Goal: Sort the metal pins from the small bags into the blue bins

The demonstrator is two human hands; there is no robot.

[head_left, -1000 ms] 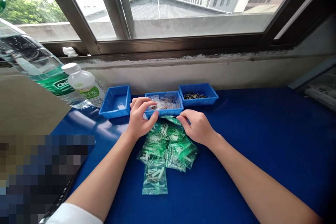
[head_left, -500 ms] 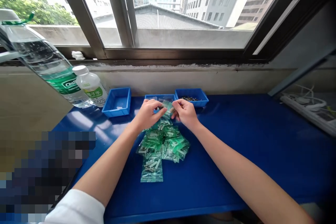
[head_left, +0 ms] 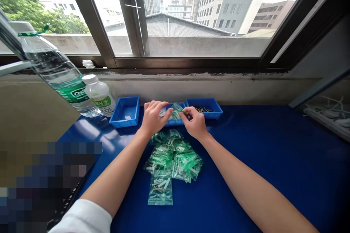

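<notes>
Between my hands, a small clear green bag point(head_left: 176, 110) is pinched at its right side by my right hand point(head_left: 194, 121). My left hand point(head_left: 155, 115) is beside the bag's left side, thumb and fingers apart, holding nothing that I can see. Behind both hands sits a blue tray point(head_left: 175, 122) with clear plastic pieces in it, partly hidden. Nearer me lies a pile of green clear bags point(head_left: 175, 153) with small white and metal parts inside. One bag point(head_left: 160, 188) lies flat at the pile's front.
A blue tray point(head_left: 117, 122) with a small white piece is at the left, and another point(head_left: 218, 115) with dark and brass-coloured screws at the right. Two bottles, one large point(head_left: 72, 89) and one small point(head_left: 102, 98), stand far left. Cables point(head_left: 332, 107) lie far right.
My left hand's thumb and fingers have spread off the bag, while my right hand keeps its pinch. The camera view has shifted slightly, so everything appears lower.
</notes>
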